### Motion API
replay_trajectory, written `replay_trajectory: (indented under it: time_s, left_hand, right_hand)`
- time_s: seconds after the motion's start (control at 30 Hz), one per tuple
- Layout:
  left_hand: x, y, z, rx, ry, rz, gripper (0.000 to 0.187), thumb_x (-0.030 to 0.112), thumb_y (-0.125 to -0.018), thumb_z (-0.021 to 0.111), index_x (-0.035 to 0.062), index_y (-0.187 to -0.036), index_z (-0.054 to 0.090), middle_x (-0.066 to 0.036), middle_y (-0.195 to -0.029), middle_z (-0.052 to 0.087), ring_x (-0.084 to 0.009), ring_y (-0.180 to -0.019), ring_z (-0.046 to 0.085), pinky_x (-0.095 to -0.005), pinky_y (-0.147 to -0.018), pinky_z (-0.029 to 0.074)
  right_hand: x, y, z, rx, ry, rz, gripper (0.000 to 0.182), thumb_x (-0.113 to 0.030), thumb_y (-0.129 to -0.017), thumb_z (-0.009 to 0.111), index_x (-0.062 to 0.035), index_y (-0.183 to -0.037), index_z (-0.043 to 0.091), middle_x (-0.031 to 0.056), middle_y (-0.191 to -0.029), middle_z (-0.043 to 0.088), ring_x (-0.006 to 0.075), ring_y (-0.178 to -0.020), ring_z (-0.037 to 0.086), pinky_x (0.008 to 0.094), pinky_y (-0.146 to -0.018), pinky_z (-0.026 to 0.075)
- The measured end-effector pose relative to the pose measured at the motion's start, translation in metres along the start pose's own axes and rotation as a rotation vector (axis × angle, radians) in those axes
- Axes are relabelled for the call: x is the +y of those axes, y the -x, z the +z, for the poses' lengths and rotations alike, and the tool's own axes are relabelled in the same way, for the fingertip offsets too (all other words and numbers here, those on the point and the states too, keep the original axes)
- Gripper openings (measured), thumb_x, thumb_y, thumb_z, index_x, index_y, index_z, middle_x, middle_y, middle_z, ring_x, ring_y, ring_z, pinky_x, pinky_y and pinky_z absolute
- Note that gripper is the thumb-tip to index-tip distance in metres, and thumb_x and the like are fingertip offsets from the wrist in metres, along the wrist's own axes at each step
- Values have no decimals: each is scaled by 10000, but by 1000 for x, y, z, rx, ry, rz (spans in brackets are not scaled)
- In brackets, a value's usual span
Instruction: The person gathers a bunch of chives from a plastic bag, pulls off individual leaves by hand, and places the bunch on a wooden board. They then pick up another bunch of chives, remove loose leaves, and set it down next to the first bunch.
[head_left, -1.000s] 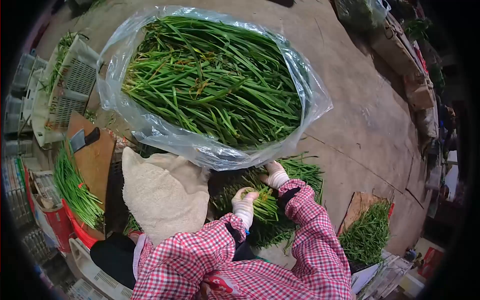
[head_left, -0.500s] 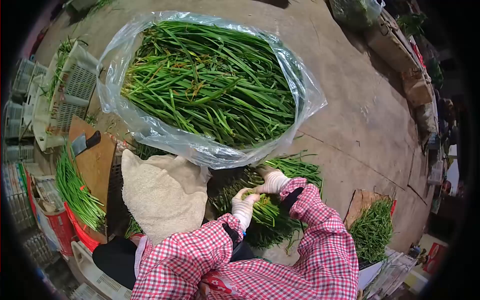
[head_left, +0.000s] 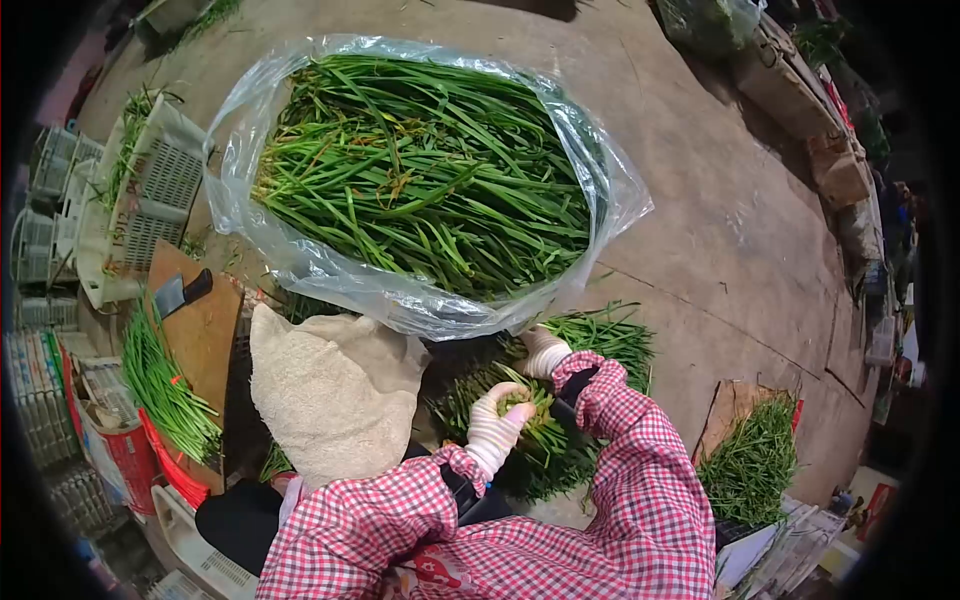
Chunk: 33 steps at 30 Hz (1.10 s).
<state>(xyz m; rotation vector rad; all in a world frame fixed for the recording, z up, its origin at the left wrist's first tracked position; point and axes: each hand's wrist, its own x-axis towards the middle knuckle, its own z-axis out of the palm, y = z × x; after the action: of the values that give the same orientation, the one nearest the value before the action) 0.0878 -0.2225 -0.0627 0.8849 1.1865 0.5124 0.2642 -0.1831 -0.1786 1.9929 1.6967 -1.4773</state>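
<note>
In white striped gloves, both my hands are at a pile of long, flat green leaves that look like garlic chives (head_left: 600,345), low in front of me. My left hand (head_left: 495,425) is curled round the stem ends of a bunch of garlic chives (head_left: 545,437), thumb and fingers nearly meeting. Just beyond it, my right hand (head_left: 544,352) touches the far side of the pile. Its fingertips are hidden among the leaves. A clear plastic bag (head_left: 330,285), opened wide and full of garlic chives (head_left: 430,170), lies directly beyond my hands.
A beige cloth sack (head_left: 335,400) lies left of my hands. Further left, a cleaver (head_left: 180,292) rests on a brown board (head_left: 205,340) beside a banded chive bundle (head_left: 170,385). White plastic crates (head_left: 165,190) stand at the far left. Leaf trimmings (head_left: 750,460) are heaped at the right.
My hands have come apart slightly: the right has shifted a little up, away from the left. My left hand has turned, so its thumb shows. The whole view has shifted slightly.
</note>
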Motion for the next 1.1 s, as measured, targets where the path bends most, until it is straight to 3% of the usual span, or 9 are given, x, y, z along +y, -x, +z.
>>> replay_trajectory:
  time_s: [0.37,0.6,0.63,0.73,0.83,0.9,0.97,1.03,1.1]
  left_hand:
    - [62,57,-28,-230,-230,339,259,-71,-698,657,12,-939,615,-53,-874,639,-90,-798,585,-233,-728,473]
    - [172,101,-89,-556,-165,528,295,-46,-676,694,7,-955,617,-122,-925,644,-263,-942,624,-478,-947,444]
    - [189,105,-103,-543,-127,491,278,-51,-671,692,-2,-934,615,-135,-904,647,-281,-918,628,-498,-949,435]
    - [214,115,-146,-346,126,507,187,20,-669,721,-20,-804,598,-154,-798,621,-305,-814,617,-543,-925,429]
    - [231,112,-186,-334,182,609,225,104,-695,708,-2,-813,548,-123,-774,561,-281,-757,553,-545,-891,432]
    - [243,115,-207,-349,253,636,233,108,-705,705,0,-838,547,-111,-779,543,-264,-744,524,-539,-909,423]
    - [255,125,-223,-333,260,664,224,104,-708,697,9,-849,550,-98,-781,533,-251,-749,508,-519,-931,417]
    - [265,134,-237,-369,272,693,202,93,-706,689,21,-827,545,-88,-772,529,-247,-756,511,-508,-929,423]
    - [274,140,-254,-390,278,727,194,90,-705,687,25,-815,541,-85,-769,528,-248,-757,511,-511,-925,424]
  right_hand:
    - [2,6,0,-6,87,18,794,-351,-635,711,-39,-1315,445,197,-1312,469,342,-1229,433,377,-1008,393]
    - [29,8,30,254,104,94,612,-262,-673,726,-98,-1225,518,133,-1312,448,332,-1164,484,393,-965,432]
    - [27,6,33,290,41,154,439,-159,-764,597,-133,-1200,550,103,-1297,486,308,-1130,515,373,-946,439]
    - [1,31,8,218,113,170,635,-324,-701,702,-112,-1265,503,92,-1353,448,308,-1255,401,415,-1037,327]
    - [13,53,6,375,73,51,815,-426,-676,730,-88,-1351,423,145,-1407,383,296,-1324,313,485,-1064,249]
    - [3,92,-13,472,13,80,757,-409,-706,707,-81,-1332,436,149,-1399,395,315,-1304,340,443,-1068,271]
    - [14,127,-23,563,-98,-54,565,-328,-765,653,-78,-1254,517,162,-1266,529,331,-1152,507,396,-976,409]
    - [7,154,-45,387,58,108,420,-263,-786,623,-80,-1162,582,157,-1119,616,322,-1037,581,385,-907,458]
    - [-11,185,-61,549,48,-88,319,-172,-784,588,-93,-1091,624,153,-1035,642,320,-977,603,393,-870,475]
